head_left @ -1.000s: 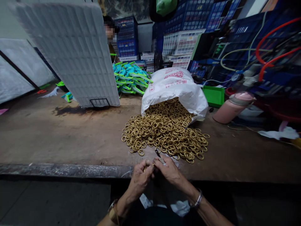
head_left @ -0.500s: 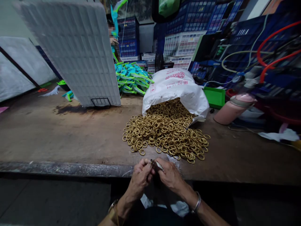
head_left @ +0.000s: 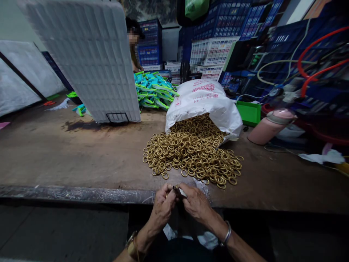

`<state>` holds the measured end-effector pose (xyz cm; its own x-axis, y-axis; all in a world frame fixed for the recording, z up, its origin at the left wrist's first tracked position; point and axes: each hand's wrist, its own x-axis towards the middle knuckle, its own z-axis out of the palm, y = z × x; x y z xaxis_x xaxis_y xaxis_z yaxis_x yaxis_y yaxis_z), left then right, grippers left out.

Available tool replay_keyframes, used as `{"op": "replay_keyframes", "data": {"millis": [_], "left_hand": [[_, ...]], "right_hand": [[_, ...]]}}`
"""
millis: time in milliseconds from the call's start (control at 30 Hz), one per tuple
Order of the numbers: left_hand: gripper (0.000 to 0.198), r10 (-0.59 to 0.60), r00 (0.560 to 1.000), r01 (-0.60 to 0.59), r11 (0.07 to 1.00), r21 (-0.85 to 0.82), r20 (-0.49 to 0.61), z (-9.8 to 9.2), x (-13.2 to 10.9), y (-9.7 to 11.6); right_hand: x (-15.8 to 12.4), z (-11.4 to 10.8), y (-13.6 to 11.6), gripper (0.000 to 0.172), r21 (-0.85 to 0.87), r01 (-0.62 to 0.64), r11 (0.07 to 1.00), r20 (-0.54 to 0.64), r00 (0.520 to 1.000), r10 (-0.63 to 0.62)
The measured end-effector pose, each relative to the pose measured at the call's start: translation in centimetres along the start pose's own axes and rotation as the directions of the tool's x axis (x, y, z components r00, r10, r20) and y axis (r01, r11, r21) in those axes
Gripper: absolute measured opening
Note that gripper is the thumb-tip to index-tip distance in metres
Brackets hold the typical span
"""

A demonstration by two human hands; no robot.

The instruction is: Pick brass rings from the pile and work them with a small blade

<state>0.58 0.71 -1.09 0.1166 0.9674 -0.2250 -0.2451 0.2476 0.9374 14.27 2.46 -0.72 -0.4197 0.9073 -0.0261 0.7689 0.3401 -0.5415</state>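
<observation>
in the head view, behind a long brown worktop point(head_left: 54, 156), stacks of blue crates point(head_left: 215, 22) and, past an upright white panel point(head_left: 92, 62), a co-worker point(head_left: 134, 54). on the worktop, a white sack point(head_left: 231, 112) on its side, mouth toward the near edge; looks laid that way to let the brass-coloured rings point(head_left: 188, 154) spill within reach. heaped in the mouth and in front, just beyond the hands. off to the right, a green tray point(head_left: 248, 112) and a pink bottle point(head_left: 268, 127), perhaps kept apart to leave elbow room. at the near edge, gripped in the right hand point(head_left: 195, 202), a slim dark tool point(head_left: 177, 192), aimed across at the left hand point(head_left: 163, 203), probably for close work. left fingers curled inward; cannot tell whether pinching a ring or nothing.
</observation>
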Motion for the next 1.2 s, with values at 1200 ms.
{"op": "replay_keyframes", "data": {"millis": [1200], "left_hand": [[0.032, -0.126, 0.991, 0.116, 0.971, -0.208, -0.035, 0.2, 0.8, 0.4]], "right_hand": [[2.4, -1.8, 2.4, 0.019, 0.339, -0.197, 0.920, -0.102, 0.964, 0.245]]}}
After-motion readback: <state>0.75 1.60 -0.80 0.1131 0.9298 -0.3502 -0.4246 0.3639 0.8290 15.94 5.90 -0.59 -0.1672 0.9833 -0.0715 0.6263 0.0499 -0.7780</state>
